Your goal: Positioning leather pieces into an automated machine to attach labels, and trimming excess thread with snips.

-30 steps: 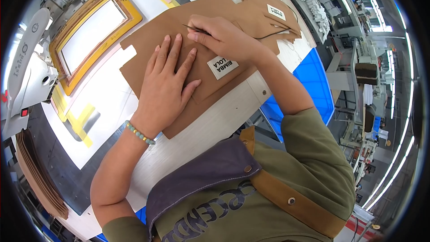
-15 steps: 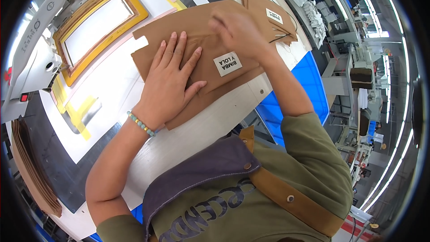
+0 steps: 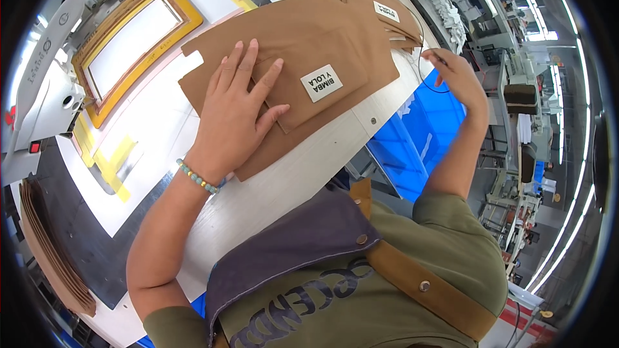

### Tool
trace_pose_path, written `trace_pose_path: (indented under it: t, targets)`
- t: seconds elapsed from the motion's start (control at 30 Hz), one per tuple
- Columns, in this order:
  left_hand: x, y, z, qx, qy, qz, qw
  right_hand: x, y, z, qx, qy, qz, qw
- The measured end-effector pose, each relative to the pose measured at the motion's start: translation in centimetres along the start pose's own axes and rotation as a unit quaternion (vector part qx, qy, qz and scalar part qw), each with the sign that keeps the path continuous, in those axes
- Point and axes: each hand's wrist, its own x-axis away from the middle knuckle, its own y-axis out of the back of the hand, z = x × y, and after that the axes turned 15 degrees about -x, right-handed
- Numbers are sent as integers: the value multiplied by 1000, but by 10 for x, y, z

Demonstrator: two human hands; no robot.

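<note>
Brown panel (image 3: 293, 31) lies on the pale worktop (image 3: 303, 167), its white label (image 3: 322, 83) face up. From my head view, I have the left hand (image 3: 233, 113) flat on the panel's left part, fingers spread wide, gripping nothing. Out past the worktop's edge, near the blue bin (image 3: 412, 138), I see the right hand (image 3: 461, 80), fingers curled narrowly around a slim dark tool (image 3: 440, 58)

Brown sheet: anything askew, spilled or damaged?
Slightly rucked: the brown sheet shows shallow wrinkles above the white label, beside the left hand, instead of lying flat. Brown pieces at upper right are stacked unevenly, edges staggered. No spill or tear visible.
</note>
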Motion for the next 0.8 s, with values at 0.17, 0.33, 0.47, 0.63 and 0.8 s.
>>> trace_pose_path:
  t: [0.17, 0.33, 0.47, 0.63, 0.8]
  targets:
    - [-1, 4, 5, -15, 1, -31, 999, -6, -46, 30, 100, 98, -93, 986]
    - [-3, 3, 8, -4, -12, -54, 998, -6, -105, 78, 48, 217, 7, 975]
    - [-4, 4, 7, -14, -17, -50, 999, -5, -162, 101, -56, 374, -23, 925]
    - [-3, 4, 7, -23, -16, -37, 999, 2, -193, 109, 30, 349, 7, 937]
    - [-3, 3, 7, -20, -17, -39, 999, 3, -202, 114, 103, 351, -29, 930]
